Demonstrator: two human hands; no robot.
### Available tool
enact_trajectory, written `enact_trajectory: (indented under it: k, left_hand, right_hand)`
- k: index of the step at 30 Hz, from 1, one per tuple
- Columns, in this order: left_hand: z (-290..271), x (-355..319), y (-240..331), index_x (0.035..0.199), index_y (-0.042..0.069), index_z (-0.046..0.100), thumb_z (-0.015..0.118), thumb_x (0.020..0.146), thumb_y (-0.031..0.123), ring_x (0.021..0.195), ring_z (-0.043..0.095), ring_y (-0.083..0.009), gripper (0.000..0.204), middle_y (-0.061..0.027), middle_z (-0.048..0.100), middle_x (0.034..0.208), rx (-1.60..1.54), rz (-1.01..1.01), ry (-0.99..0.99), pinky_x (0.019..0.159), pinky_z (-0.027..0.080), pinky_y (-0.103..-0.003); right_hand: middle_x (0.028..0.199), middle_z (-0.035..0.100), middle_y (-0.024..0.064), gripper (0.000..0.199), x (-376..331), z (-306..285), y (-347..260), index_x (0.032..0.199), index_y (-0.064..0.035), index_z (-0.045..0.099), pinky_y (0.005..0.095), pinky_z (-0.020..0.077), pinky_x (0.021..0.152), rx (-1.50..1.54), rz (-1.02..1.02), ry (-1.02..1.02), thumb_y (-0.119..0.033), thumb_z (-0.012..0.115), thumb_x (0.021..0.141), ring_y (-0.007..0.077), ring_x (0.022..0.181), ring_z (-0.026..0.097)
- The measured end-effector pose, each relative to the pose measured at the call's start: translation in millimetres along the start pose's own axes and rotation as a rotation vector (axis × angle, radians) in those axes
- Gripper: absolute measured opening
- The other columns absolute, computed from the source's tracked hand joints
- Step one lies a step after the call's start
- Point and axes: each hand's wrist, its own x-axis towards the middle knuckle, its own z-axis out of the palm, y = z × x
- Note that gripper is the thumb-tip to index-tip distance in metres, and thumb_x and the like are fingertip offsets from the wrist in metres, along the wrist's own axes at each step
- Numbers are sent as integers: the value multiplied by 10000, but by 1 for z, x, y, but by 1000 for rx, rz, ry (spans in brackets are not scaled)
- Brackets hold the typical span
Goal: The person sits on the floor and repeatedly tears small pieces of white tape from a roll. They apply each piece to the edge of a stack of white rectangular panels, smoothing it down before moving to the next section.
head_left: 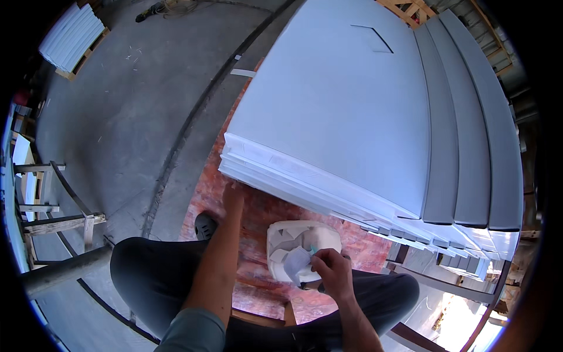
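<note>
My right hand (334,271) is closed in a pinch on a small, thin white piece (297,264) that looks like paper or film. It hangs over an off-white open container (277,227) between my knees, which holds more small white pieces. A bit of pale green shows beside my fingertips. My left arm stretches forward, and my left hand (233,193) is at the lower left corner of a stack of large white panels (328,105). The fingers of that hand are mostly hidden at the panels' edge.
Reddish mottled sheeting (258,246) lies under the container and the stack. Long grey-fronted panels (469,117) line the right side. A metal and wood frame (64,226) stands at left. Another white stack (73,38) rests on a pallet at far left, across the grey floor (135,117).
</note>
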Motion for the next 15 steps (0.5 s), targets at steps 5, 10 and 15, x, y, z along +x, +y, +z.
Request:
enact_trajectory:
  k: [5,10,15]
  left_hand:
    - [-3,13,28,1070,55,695,582,889,348,1023,639,-379,362,-226,686,1024,185,-26,-105,868,493,-477]
    - [-7,10,36,1010,51,712,562,894,383,1006,636,-408,382,-254,680,971,367,64,-286,851,488,-512]
    - [10,12,-84,943,6,695,564,880,362,934,643,-399,384,-250,673,952,625,359,-397,780,509,-489]
  right_hand:
    - [740,667,52,169,10,1,5,924,51,646,232,494,630,38,63,-12,-113,652,881,87,682,621]
    - [752,665,49,156,9,1,8,932,44,642,230,493,634,62,60,-19,-103,654,883,82,683,612]
    - [748,663,49,177,6,-1,-5,932,40,645,235,491,645,24,12,-54,-128,656,879,82,683,605]
